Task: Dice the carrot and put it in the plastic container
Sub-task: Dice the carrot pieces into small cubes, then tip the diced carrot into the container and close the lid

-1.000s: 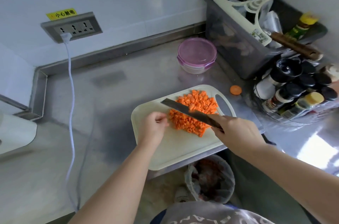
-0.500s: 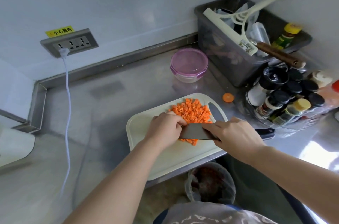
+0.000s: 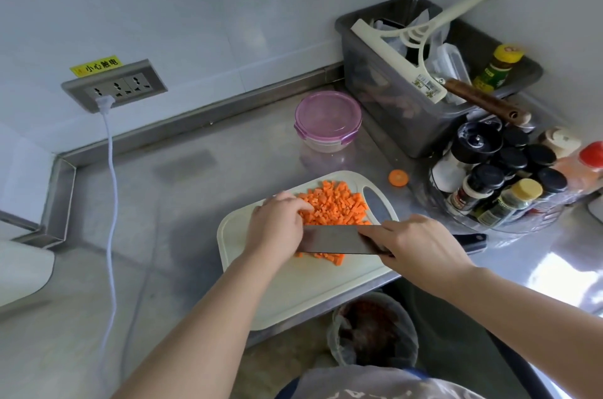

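Observation:
A heap of diced carrot lies on the white cutting board. My right hand grips a cleaver near the blade's heel, and the blade lies flat across the near side of the heap. My left hand cups the heap's left side, its fingers curled against the carrot pieces and the blade's tip. The plastic container, round with a purple lid clipped on, stands behind the board. A round carrot end lies on the counter to the board's right.
A grey bin with a squeegee and utensils sits at the back right. A rack of spice jars stands right of the board. A waste bin with a bag is below the counter edge. A white cord hangs from the wall socket.
The cleaver turned from tilted above the heap to lying flat against it. My left hand moved from the board's left onto the heap and the blade's tip. The camera shifted.

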A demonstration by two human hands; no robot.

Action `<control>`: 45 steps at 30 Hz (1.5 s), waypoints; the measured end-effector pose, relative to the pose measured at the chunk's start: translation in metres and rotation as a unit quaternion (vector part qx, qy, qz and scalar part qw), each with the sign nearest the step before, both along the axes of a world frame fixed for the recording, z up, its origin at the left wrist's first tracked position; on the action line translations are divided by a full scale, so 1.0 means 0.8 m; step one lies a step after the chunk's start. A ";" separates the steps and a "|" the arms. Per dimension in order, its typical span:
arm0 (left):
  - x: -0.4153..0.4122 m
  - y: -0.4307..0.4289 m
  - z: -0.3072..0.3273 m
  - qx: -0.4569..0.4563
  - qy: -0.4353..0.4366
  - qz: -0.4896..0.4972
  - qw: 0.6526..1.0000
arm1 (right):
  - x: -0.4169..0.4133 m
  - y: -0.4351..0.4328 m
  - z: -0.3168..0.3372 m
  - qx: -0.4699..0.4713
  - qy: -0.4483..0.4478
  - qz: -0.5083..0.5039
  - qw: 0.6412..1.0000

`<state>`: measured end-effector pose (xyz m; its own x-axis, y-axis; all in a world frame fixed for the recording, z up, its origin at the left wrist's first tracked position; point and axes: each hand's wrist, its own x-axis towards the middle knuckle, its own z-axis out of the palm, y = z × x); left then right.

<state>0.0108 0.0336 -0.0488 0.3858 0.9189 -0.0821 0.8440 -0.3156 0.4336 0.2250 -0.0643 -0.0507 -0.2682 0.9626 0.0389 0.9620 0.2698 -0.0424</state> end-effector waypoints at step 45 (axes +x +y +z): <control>0.107 0.011 -0.010 0.095 0.129 -0.251 0.955 | 0.015 0.116 0.001 -0.060 0.244 -0.267 0.930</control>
